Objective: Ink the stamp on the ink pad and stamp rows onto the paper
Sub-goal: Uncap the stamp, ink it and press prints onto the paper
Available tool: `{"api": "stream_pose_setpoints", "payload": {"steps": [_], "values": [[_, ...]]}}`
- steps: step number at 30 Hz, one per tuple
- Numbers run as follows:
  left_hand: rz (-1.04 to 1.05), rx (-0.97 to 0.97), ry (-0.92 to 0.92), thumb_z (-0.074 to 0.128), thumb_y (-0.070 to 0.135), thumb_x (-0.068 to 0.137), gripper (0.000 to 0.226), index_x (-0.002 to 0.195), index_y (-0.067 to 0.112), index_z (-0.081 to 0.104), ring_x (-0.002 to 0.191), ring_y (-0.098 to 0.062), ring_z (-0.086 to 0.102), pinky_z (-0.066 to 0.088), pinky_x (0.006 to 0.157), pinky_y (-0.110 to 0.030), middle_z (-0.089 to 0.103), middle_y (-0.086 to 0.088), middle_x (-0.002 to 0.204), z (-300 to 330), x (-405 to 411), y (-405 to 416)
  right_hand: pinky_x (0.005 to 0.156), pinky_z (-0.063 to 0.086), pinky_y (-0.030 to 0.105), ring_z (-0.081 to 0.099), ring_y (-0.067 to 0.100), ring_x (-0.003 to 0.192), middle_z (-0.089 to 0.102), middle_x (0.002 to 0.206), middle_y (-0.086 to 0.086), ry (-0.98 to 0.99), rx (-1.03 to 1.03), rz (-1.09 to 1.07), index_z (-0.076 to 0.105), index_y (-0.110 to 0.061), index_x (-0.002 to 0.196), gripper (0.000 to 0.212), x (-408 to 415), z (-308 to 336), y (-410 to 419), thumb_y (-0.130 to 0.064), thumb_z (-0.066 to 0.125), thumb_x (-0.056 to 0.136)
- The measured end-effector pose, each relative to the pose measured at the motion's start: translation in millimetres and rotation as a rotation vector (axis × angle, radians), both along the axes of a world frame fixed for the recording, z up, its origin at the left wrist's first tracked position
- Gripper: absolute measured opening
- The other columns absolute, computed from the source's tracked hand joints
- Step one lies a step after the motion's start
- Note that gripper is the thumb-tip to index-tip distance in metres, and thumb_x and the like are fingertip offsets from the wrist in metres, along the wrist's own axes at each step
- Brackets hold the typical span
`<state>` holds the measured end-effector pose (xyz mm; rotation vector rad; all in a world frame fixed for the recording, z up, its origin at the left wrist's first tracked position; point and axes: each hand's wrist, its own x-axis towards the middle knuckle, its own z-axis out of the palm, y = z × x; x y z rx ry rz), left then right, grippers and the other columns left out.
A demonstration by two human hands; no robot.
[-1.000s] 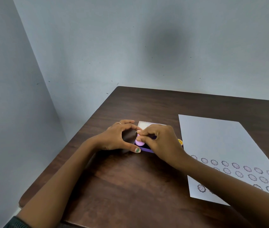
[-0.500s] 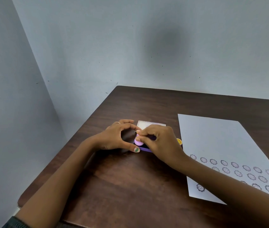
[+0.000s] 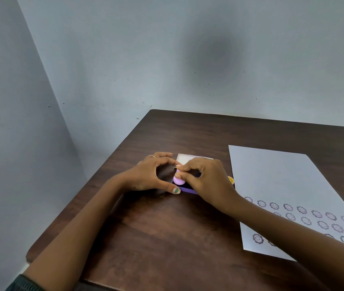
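Observation:
My right hand (image 3: 209, 181) pinches a small lilac round stamp (image 3: 178, 181) and holds it down on the purple ink pad (image 3: 188, 190), which the hand mostly hides. My left hand (image 3: 152, 175) cups the pad's left side, thumb against its front corner and fingers at its back. The pad's open white lid (image 3: 184, 160) shows behind the hands. To the right lies a white paper sheet (image 3: 276, 181) with rows of round smiley stamp prints (image 3: 301, 210) across its near part; my right forearm covers some of them.
A small yellow object (image 3: 231, 180) peeks out between my right hand and the paper's left edge. The dark wooden table (image 3: 167, 238) sits in a corner, with grey walls at the left and back. Its left edge runs close beside my left forearm.
Almost nothing: both hands stay at the ink pad, and the stamp remains pressed on it with only a slight shift of the fingers.

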<state>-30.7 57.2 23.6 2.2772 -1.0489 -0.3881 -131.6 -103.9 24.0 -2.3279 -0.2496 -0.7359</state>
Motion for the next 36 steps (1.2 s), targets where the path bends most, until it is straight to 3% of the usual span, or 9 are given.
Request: {"api": "stream_pose_setpoints", "payload": {"steps": [3,5,9,12,15,19,28,32,36], "values": [[0.001,0.001,0.005,0.081,0.045,0.066,0.061,0.115,0.052,0.045,0.133,-0.005,0.021,0.021,0.108,-0.03,0.025,0.019,0.147,0.2,-0.2,0.2,0.065,0.041,0.002,0.057,0.0,0.067,0.075,0.086,0.01,0.007,-0.031,0.009,0.073,-0.007,0.092,0.018,-0.5,-0.5,0.8,-0.015,0.072,0.076],[-0.007,-0.002,0.004,0.081,0.045,0.066,0.06,0.115,0.053,0.046,0.132,-0.005,0.021,0.022,0.108,-0.031,0.026,0.018,0.147,0.3,-0.2,0.5,0.067,0.043,0.007,0.059,0.005,0.071,0.075,0.086,0.01,0.004,-0.115,0.048,0.072,-0.007,0.094,0.019,-2.4,-2.4,2.0,-0.015,0.071,0.077],[0.001,0.002,-0.011,0.081,0.045,0.066,0.06,0.114,0.052,0.045,0.133,-0.006,0.022,0.022,0.109,-0.031,0.026,0.017,0.148,-0.2,0.1,0.3,0.067,0.046,0.011,0.061,0.007,0.071,0.075,0.085,0.01,-0.014,-0.014,0.001,0.073,-0.007,0.092,0.018,-2.2,-2.0,-0.2,-0.016,0.072,0.077],[-0.004,-0.006,-0.005,0.081,0.044,0.066,0.061,0.118,0.049,0.049,0.132,-0.005,0.023,0.022,0.108,-0.03,0.027,0.017,0.147,-0.5,0.1,0.3,0.065,0.051,0.019,0.064,0.013,0.07,0.075,0.084,0.011,-0.026,-0.132,0.038,0.072,-0.007,0.094,0.019,-3.2,-3.8,2.0,-0.015,0.071,0.077],[-0.002,0.002,-0.012,0.081,0.044,0.067,0.06,0.115,0.05,0.047,0.134,-0.007,0.022,0.022,0.11,-0.033,0.026,0.016,0.148,0.0,0.0,-0.2,0.066,0.044,0.007,0.06,0.007,0.071,0.075,0.085,0.01,-0.015,-0.042,0.011,0.072,-0.007,0.092,0.019,-1.9,-2.3,-0.5,-0.016,0.072,0.076],[-0.005,-0.011,0.005,0.081,0.043,0.066,0.061,0.115,0.052,0.047,0.128,-0.002,0.022,0.021,0.106,-0.029,0.026,0.017,0.147,-0.3,0.0,0.0,0.067,0.05,0.016,0.062,0.01,0.072,0.075,0.087,0.01,-0.001,-0.143,0.051,0.072,-0.007,0.094,0.02,-2.6,-2.2,0.8,-0.017,0.072,0.076],[-0.007,-0.014,0.009,0.081,0.043,0.066,0.063,0.119,0.049,0.048,0.128,-0.002,0.021,0.021,0.103,-0.026,0.025,0.017,0.148,-3.3,2.8,-0.2,0.067,0.04,0.002,0.057,0.005,0.073,0.075,0.09,0.01,-0.008,-0.103,0.025,0.072,-0.007,0.094,0.021,-2.5,-3.2,1.2,-0.017,0.072,0.076],[-0.013,-0.008,0.002,0.081,0.044,0.066,0.061,0.114,0.053,0.044,0.128,-0.002,0.021,0.021,0.102,-0.026,0.025,0.016,0.148,-2.8,3.5,-0.5,0.067,0.042,0.006,0.057,0.005,0.073,0.075,0.089,0.01,-0.014,-0.07,-0.002,0.072,-0.008,0.095,0.021,-1.7,-4.2,1.4,-0.018,0.072,0.076],[-0.003,0.002,-0.014,0.081,0.042,0.067,0.065,0.122,0.045,0.047,0.128,-0.002,0.022,0.021,0.102,-0.026,0.025,0.016,0.149,-3.1,3.8,-0.6,0.067,0.046,0.011,0.059,0.005,0.072,0.074,0.087,0.009,-0.01,-0.025,-0.015,0.071,-0.007,0.093,0.021,-3.3,-4.6,3.4,-0.018,0.073,0.076]]}}
